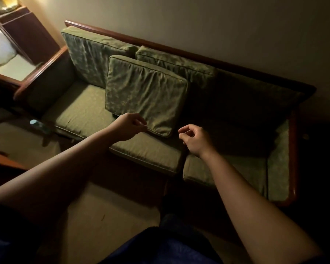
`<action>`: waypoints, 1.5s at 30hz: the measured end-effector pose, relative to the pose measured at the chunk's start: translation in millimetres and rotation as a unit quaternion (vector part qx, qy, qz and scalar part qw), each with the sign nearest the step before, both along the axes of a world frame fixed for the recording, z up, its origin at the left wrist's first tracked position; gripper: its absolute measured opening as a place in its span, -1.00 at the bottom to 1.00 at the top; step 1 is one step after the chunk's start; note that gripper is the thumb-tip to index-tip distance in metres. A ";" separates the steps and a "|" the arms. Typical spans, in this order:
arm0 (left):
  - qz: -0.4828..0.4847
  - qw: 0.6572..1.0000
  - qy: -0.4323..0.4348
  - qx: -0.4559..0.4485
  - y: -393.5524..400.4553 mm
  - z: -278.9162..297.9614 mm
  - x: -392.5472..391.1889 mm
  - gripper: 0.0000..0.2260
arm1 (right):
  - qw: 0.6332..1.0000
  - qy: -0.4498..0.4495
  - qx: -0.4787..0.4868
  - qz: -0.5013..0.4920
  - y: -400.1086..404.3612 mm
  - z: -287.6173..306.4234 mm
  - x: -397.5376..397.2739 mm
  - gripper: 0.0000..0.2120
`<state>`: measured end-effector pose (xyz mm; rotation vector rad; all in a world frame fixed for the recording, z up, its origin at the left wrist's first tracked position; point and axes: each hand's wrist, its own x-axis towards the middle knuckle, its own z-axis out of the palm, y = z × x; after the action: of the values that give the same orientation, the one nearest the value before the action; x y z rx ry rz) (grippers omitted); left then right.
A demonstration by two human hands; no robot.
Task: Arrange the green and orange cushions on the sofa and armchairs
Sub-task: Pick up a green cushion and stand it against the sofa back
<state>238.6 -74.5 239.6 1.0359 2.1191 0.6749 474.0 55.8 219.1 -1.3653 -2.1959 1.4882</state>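
A green sofa (80, 113) with a dark wooden frame stands against the wall. Two green back cushions lean on its backrest, one at the left (91, 54) and one in the middle (179, 63). A third green cushion (145, 92) leans tilted in front of them on the seat. My left hand (129, 126) hovers at that cushion's lower edge, fingers loosely curled, holding nothing. My right hand (194, 140) hangs just right of the cushion's lower corner, fingers apart and empty. The sofa's right side is in deep shadow. No orange cushion is in view.
A wooden side cabinet (23, 31) with a lit lamp stands left of the sofa. A low glass table (11, 141) with a small object on it sits at the left, close to the sofa's front. Beige carpet (111, 206) lies before the sofa.
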 end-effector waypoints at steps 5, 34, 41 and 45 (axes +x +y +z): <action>0.040 0.999 -0.002 -0.011 57.3 -1.3 -83.2 -0.82 | 1.000 0.000 -0.010 0.017 84.3 -9.0 -95.7 -0.86; -0.321 0.885 0.292 -0.170 368.2 -162.6 -419.4 0.07 | 0.899 -0.420 0.062 0.105 328.2 -151.5 -408.8 0.19; -0.434 0.830 0.333 -0.108 331.6 -151.4 -418.9 0.09 | 0.890 -0.410 0.136 0.145 256.9 -142.0 -394.0 0.21; -0.475 0.814 0.311 -0.126 295.6 -138.5 -403.0 0.05 | 0.902 -0.383 0.093 0.177 221.3 -135.2 -377.7 0.07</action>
<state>-164.3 221.0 101.1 2.0956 1.7112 -0.4926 96.3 277.1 83.9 -1.7577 -3.0997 0.8299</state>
